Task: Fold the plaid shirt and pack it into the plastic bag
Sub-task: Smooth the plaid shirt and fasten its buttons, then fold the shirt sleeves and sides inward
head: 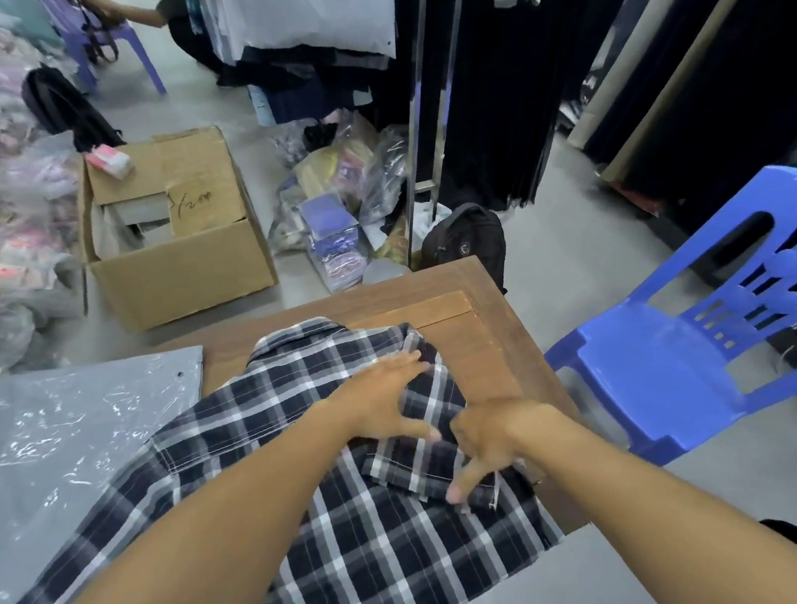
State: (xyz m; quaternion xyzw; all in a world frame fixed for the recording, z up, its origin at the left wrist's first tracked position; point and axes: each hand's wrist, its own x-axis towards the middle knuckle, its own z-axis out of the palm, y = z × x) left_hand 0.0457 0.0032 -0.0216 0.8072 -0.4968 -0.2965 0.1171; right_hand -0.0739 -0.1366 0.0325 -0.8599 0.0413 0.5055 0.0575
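A dark navy, grey and white plaid shirt (353, 542) lies spread face down on a small wooden table (470, 343), collar at the far end. Its right sleeve is folded inward over the back. My left hand (382, 397) presses flat on the upper part of that fold, fingers spread. My right hand (489, 439) rests fingers-down on the folded sleeve near the table's right edge. A clear plastic bag (57, 446) lies flat to the left of the shirt, partly under its left side.
A blue plastic chair (688, 360) stands close on the right. An open cardboard box (173, 237) and bagged garments (342, 209) sit on the floor beyond the table. Hanging clothes fill the racks behind. A black backpack (468, 240) leans at the table's far corner.
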